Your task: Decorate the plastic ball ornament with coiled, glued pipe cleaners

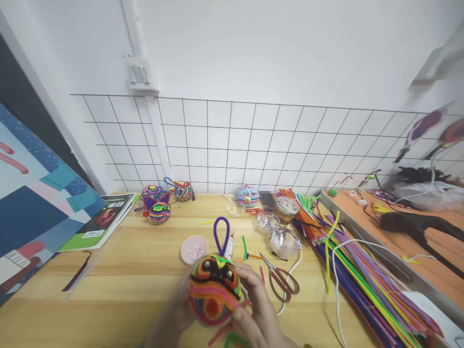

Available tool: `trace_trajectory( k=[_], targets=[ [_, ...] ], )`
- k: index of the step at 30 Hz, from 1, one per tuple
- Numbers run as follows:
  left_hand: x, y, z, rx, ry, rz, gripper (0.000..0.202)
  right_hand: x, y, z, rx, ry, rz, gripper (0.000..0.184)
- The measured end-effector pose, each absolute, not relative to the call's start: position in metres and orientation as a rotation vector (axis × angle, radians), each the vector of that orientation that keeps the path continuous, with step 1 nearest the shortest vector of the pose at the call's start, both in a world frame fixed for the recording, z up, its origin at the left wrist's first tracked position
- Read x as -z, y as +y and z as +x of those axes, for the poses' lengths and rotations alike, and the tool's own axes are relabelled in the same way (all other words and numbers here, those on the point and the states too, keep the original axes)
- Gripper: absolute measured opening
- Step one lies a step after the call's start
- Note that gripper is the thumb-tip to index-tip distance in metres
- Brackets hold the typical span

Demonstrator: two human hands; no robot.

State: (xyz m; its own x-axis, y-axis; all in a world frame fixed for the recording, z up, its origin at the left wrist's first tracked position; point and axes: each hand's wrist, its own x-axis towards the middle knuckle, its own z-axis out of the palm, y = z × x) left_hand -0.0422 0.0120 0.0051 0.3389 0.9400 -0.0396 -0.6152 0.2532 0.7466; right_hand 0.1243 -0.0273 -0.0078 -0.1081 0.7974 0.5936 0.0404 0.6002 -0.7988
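- One round multicoloured pipe-cleaner ball with a purple loop (214, 290) sits between both hands at the near table edge; the left hand (177, 311) cups it and the right hand (258, 309) curls closed around it.
- Just right of the right hand: one pair of red-handled scissors (281, 281).
- Beyond the hands: three clear plastic half-domes (284, 241) and one pink round dish (194, 249).
- Left of the left hand: bare wooden tabletop (119, 290).
- Further right: a heap of loose coloured pipe cleaners (366, 280).
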Motion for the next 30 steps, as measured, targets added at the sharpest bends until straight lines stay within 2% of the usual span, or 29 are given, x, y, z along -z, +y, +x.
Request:
trace_trajectory(
  k=[2,4,7,13,18,21,27,30],
  targets=[
    [-0.003,0.011,-0.042,-1.102,0.413,0.685,0.039,0.002,-0.022,0.127,-0.87,-1.522,-0.741,0.042],
    [-0.002,0.011,-0.039,-1.125,0.395,0.636,0.029,-0.002,-0.018,0.129,-0.987,-1.465,-0.728,0.039],
    [-0.002,0.011,-0.032,-1.149,0.369,0.59,0.027,-0.004,-0.01,0.131,-1.117,-1.42,-0.698,0.034],
    [0.001,0.011,-0.02,-1.229,0.317,0.441,0.028,-0.003,0.001,0.138,-1.18,-1.455,-0.768,0.036],
    [0.001,0.013,-0.026,-1.222,0.172,0.379,0.023,-0.013,0.007,0.146,-1.049,-1.563,-0.934,0.047],
    [-0.007,0.016,-0.035,-1.243,0.142,0.361,0.026,-0.02,0.03,0.166,-0.795,-1.662,-1.352,0.051],
    [-0.013,0.022,-0.044,-1.354,0.255,0.218,0.032,-0.008,0.089,0.2,-0.675,-1.777,-1.817,0.025],
    [-0.012,0.023,-0.043,-1.348,0.294,0.129,0.031,0.001,0.102,0.194,-0.62,-1.882,-1.987,0.028]
  ],
)
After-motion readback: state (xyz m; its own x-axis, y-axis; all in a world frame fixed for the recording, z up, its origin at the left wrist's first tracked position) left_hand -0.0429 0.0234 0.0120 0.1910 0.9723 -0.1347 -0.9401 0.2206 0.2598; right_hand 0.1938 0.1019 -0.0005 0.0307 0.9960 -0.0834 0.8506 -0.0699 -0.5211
